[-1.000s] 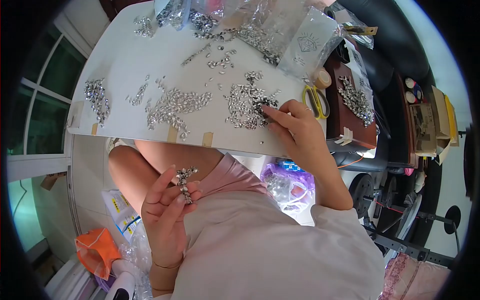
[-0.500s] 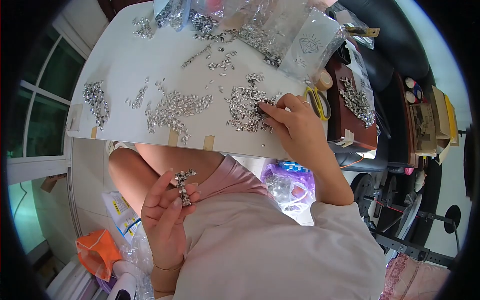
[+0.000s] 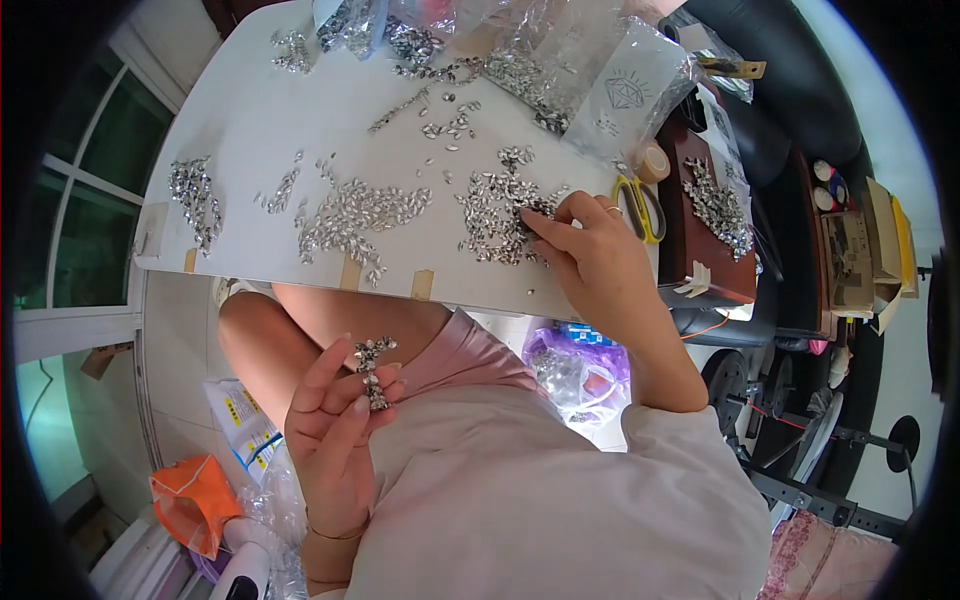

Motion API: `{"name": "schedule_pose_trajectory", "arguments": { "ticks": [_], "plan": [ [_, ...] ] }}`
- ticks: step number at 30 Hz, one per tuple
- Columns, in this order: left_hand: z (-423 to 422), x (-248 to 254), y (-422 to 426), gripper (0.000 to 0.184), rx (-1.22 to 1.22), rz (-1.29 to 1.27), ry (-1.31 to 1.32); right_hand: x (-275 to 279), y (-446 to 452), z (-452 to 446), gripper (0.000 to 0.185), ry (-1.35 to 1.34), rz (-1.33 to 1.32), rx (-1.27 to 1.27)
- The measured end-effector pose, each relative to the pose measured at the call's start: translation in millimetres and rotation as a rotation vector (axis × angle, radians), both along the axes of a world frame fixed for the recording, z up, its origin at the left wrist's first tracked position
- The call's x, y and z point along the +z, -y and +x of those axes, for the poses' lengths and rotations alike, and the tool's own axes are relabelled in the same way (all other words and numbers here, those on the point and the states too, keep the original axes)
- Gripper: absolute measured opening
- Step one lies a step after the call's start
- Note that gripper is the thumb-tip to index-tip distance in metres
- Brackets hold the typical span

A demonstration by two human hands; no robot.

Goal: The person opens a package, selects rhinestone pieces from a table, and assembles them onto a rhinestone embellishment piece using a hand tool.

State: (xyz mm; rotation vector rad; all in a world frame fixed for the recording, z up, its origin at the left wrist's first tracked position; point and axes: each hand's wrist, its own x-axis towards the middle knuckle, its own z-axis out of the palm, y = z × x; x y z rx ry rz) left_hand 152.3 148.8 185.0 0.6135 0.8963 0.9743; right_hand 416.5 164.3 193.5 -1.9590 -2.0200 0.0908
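Note:
My left hand [image 3: 340,430] is raised over my lap, thumb and fingers closed around a short branching piece of rhinestone jewelry [image 3: 371,375]. Its clear stones are set in clusters, and its lower end sits between thumb and fingers. On the white table, my right hand [image 3: 600,245] reaches into a loose pile of rhinestones [image 3: 488,215]. Thumb and index fingertips touch the dark-looking stones at the pile's right side, with a small gap between them. Left of this pile lies a spread of pointed oval rhinestones [image 3: 350,220].
Yellow-handled scissors [image 3: 640,208] and a tape roll [image 3: 653,162] lie right of my hand. A brown box [image 3: 690,265] carries more rhinestones [image 3: 716,208]. Plastic bags [image 3: 620,95] of stones crowd the table's far side. Another small heap [image 3: 195,200] lies far left.
The view has shifted slightly, so the table appears a little to the right. Both hands keep nearly the same pose, with the jewelry piece still in my left fingers.

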Motion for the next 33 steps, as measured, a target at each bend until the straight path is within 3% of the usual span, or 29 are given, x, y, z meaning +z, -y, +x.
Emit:
{"name": "schedule_pose_trajectory", "arguments": {
  "ticks": [20, 33],
  "plan": [
    [-0.6, 1.9, 2.2, 0.045, -0.006, 0.022, -0.012, -9.4, -0.6, -1.1, 0.024, 0.090, 0.078, 0.015],
    [-4.5, 7.1, 0.5, 0.046, -0.085, -0.027, 0.021, 3.2, 1.9, -8.8, 0.023, -0.032, 0.101, -0.007]
  ]
}}
